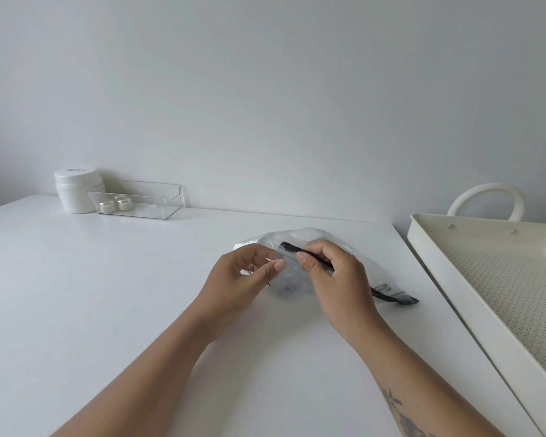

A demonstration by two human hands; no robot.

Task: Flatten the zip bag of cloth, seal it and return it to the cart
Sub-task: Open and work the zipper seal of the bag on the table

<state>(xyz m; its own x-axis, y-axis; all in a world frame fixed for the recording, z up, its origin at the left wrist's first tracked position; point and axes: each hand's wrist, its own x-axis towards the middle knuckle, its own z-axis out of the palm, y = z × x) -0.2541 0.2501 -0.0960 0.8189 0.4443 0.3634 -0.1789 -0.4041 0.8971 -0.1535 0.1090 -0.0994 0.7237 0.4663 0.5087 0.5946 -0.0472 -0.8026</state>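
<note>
Pinching with thumb and forefinger, your left hand (249, 274) holds the left mouth edge of the clear plastic zip bag of cloth (308, 235), centre frame on the white table (108, 294); your right hand (336, 277) pinches its black zip strip (386, 297), which slants lower right toward the cream perforated cart (473, 236).

Tables (108, 279): one, white.
Hands at work: two, left hand (249, 272) and right hand (331, 272).
Zip bag (309, 236): one, clear, with one black zip strip (388, 296).
White tub (76, 190): one, lidded, at the far edge.
Clear box (158, 197): one, just beside the tub.
Small pots (105, 205) in the box: two, pale metallic lids.
Cart (486, 247): one, off to the right, with one looped handle (486, 197). Bolts (450, 226) on its near wall: two.
Tattoos: one, on the right forearm.
</note>
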